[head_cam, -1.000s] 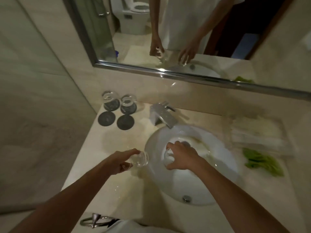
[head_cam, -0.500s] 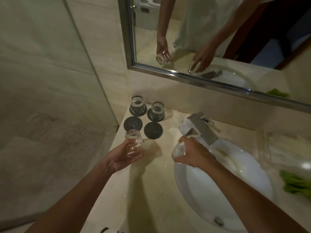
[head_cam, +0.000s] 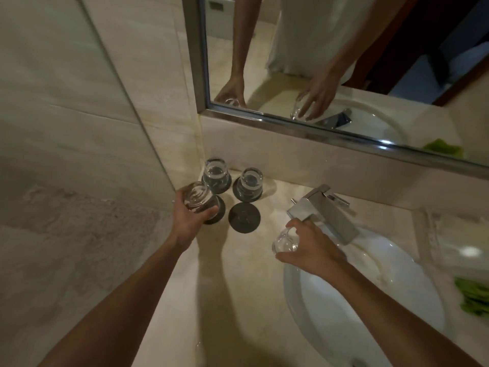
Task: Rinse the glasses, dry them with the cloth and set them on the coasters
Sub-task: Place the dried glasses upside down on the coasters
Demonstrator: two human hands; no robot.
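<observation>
A pale, veined stone counter (head_cam: 238,300) fills the middle of the view, its surface glossy and crossed by the shadows of both forearms; it meets a low stone upstand at the back, above which a metal-framed mirror (head_cam: 304,128) reflects the person's arms, a white garment and the glasses they hold; to the left a glass panel (head_cam: 79,128) stands against beige stone wall tiles. In the back left corner of the counter lie four dark round coasters in a square; the two rear ones carry glasses, the left rear glass (head_cam: 214,172) and the right rear glass (head_cam: 250,182), both apparently bottom-up. The left hand (head_cam: 189,214) curls its fingers round a third glass (head_cam: 199,199), holding it over the front left coaster (head_cam: 217,214), of which only the right edge shows; whether the glass touches it I cannot tell; the front right coaster (head_cam: 244,217) lies bare just beside. The right hand (head_cam: 308,247) grips a fourth glass (head_cam: 285,241) with fingers and thumb wrapped round it, above the counter at the near edge of the white round basin (head_cam: 299,300), just in front of the square chrome tap (head_cam: 324,211). On the right a green cloth (head_cam: 473,296) lies bunched on the counter; behind it stands a clear tray (head_cam: 434,234), its contents blurred.
</observation>
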